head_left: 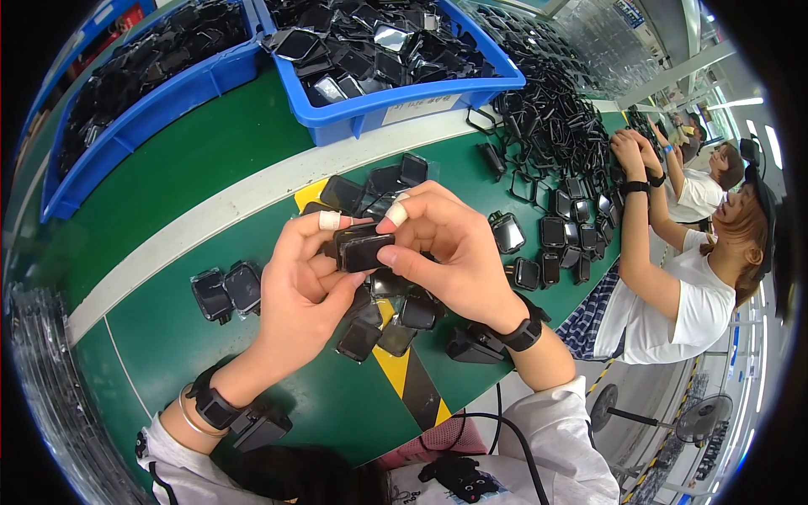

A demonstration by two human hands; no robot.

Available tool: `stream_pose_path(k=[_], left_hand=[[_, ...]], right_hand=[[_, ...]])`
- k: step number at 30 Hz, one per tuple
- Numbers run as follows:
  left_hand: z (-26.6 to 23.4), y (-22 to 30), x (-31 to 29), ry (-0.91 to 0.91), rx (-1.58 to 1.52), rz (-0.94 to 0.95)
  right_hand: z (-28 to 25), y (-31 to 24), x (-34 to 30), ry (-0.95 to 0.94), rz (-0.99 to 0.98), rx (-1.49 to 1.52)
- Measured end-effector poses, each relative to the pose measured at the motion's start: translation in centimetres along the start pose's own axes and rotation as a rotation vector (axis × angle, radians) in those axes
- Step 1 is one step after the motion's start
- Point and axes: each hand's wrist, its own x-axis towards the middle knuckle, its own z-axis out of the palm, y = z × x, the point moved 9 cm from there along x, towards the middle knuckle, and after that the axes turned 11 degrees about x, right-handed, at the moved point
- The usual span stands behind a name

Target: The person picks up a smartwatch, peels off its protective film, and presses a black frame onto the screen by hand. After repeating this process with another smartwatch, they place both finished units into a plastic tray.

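Over the middle of the table, both my hands hold a small black smartwatch screen piece [364,252] with a glossy, rounded rectangular face. My left hand [295,290] pinches its left side and lower edge. My right hand [459,261] grips the right side, the thumb on its front and the index finger at the top edge. Light tape wraps an index finger on each hand. Beneath and behind the hands lie several similar black pieces [359,338], some in clear film. A pair of them [225,290] rests left of my left hand.
Two blue bins [404,101] [143,126] full of black pieces stand beyond a pale rail [177,227]. A heap of black frames [560,126] and more screen pieces [560,231] lie to the right, near a co-worker [682,286]. Yellow-black tape [412,383] crosses the green table.
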Motion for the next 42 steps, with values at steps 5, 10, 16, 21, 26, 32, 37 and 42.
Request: stream_pose_path(k=[5,10,16,21,26,32,37,42], left_hand=[[0.2,0.0,-0.1,-0.027,0.018,0.007],[0.5,0.1,-0.2,-0.041,0.006,-0.012],[-0.9,0.0,-0.1,0.009,0.037,0.1],[-1.3,0.5,-0.8,0.057,0.139,0.136],[-0.8,0.7,-0.8,0.123,0.091,0.069],[-1.6,0.9,-0.9,0.054,0.088,0.203],[-2.0,0.6,-0.5,0.067,0.028,0.141],[-0.8,2.0,-0.2,0.104,0.149,0.192]], right_hand=[[-0.1,0.3,0.0,0.015,0.038,-0.083],[0.2,-0.6,0.1,0.002,-0.052,-0.329],[1.0,-0.3,0.3,-0.073,-0.105,-0.225],[1.3,-0.3,-0.2,-0.105,-0.132,-0.143],[1.6,-1.5,-0.7,-0.076,-0.281,-0.37],[2.9,-2.2,-1.5,-0.066,-0.368,-0.454],[2.0,-0.2,-0.8,-0.078,-0.194,-0.169],[1.0,1.4,-0.8,-0.023,0.009,-0.014]])
